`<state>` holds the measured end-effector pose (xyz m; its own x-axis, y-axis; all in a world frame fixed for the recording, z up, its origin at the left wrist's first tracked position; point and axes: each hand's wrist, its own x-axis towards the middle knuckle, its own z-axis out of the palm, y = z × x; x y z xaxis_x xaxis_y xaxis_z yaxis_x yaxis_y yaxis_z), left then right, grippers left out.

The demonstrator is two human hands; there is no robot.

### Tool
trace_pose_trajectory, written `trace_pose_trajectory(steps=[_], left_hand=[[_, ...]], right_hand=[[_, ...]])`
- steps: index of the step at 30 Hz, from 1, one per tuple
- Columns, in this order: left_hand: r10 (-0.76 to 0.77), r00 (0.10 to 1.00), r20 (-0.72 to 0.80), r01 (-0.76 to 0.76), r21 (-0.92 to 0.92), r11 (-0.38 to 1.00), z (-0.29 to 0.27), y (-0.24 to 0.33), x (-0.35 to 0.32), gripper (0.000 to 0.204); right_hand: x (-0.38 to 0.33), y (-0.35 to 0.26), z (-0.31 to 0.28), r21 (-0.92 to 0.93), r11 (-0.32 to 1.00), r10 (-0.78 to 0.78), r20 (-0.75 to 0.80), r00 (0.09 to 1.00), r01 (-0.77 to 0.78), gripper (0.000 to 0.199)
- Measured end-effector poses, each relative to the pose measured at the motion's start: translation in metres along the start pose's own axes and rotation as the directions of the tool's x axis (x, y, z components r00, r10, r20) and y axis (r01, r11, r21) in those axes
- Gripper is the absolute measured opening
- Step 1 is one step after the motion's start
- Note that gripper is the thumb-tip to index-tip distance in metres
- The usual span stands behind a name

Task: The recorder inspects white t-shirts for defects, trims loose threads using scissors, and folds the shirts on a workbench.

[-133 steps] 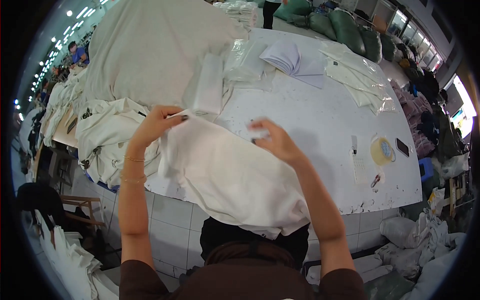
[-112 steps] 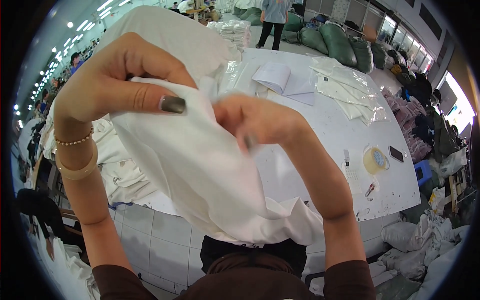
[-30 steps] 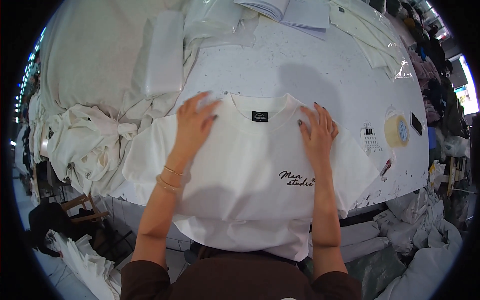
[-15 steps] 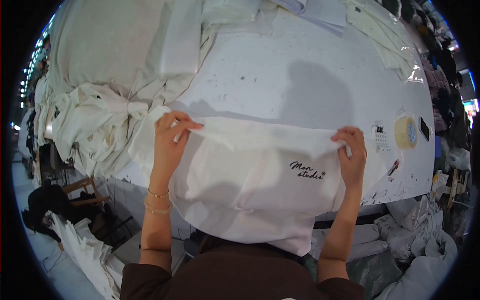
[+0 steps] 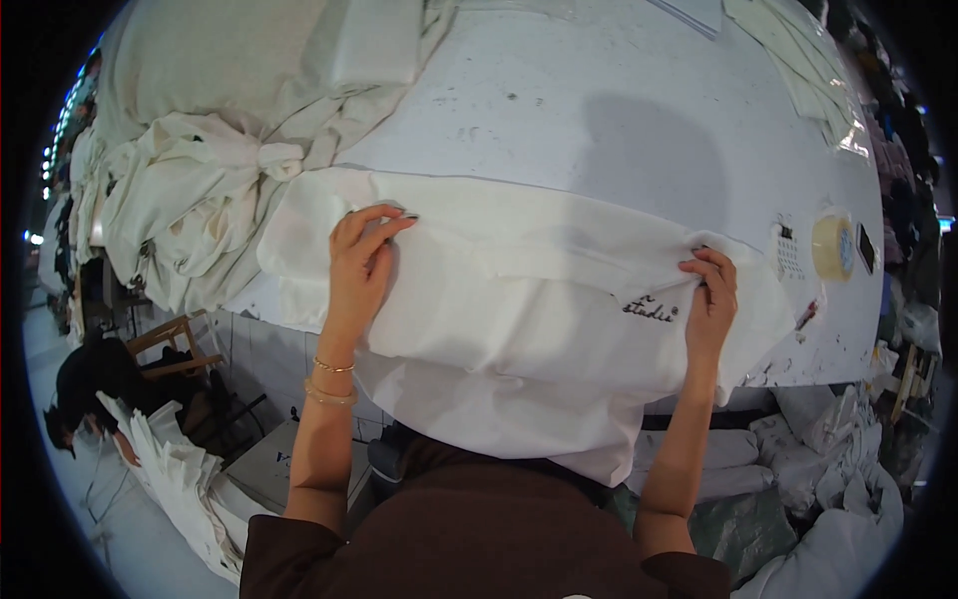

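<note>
A white garment [image 5: 449, 309] with black script stitching [image 5: 651, 309] lies across the near side of the table, its lower part draping over the edge toward me. My left hand [image 5: 364, 250] rests on its left part, fingers stretched out and thumb apart from them. At the right, beside the stitching, my right hand [image 5: 711, 285] has its fingers bent and pinches a raised bit of the cloth. A loose fold runs between both hands and covers part of the stitching.
Crumpled cream garments [image 5: 190, 200] heap up on the left of the white table [image 5: 519, 110]. To the right are a tape roll [image 5: 832, 249], a phone [image 5: 865, 248] and a small white perforated item [image 5: 787, 255]. Someone in dark clothing [image 5: 100, 384] bends over at lower left. Wrapped bundles [image 5: 709, 464] lie below the table.
The garment's far edge has gone from being held up between both hands to lying farther out on the table. My left hand's pinch has loosened. The view has shifted slightly.
</note>
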<state>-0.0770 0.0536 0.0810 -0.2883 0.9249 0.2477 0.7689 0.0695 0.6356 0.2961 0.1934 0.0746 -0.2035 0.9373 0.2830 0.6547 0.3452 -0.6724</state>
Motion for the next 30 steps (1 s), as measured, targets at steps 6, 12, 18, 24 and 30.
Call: trace_pose_trajectory(steps=[6, 12, 18, 24, 30], left_hand=[[-0.028, 1.0, 0.003, 0.028, -0.049, 0.998, 0.0, -0.001, 0.0, 0.039], [0.066, 0.998, -0.002, -0.065, 0.141, 0.988, 0.003, 0.034, 0.003, 0.037], [0.131, 0.985, 0.114, -0.15, 0.174, 0.973, 0.046, 0.093, 0.001, 0.039], [-0.186, 0.955, -0.232, 0.193, 0.008, 0.981, 0.067, 0.089, 0.027, 0.032], [-0.546, 0.838, -0.004, 0.396, -0.684, 0.613, 0.058, 0.079, 0.044, 0.024]], right_hand=[[0.0, 0.002, 0.003, 0.04, 0.998, -0.044, -0.001, 0.999, 0.044, 0.031], [-0.001, -0.01, -0.001, -0.056, 0.994, -0.093, 0.004, 0.996, 0.093, 0.027], [-0.023, -0.082, 0.029, -0.226, 0.946, -0.208, 0.122, 0.97, 0.231, 0.031], [-0.008, -0.075, 0.04, -0.242, 0.966, -0.124, -0.113, 0.986, 0.094, 0.032], [0.012, -0.065, 0.035, 0.266, 0.95, 0.218, -0.188, 0.958, -0.164, 0.02]])
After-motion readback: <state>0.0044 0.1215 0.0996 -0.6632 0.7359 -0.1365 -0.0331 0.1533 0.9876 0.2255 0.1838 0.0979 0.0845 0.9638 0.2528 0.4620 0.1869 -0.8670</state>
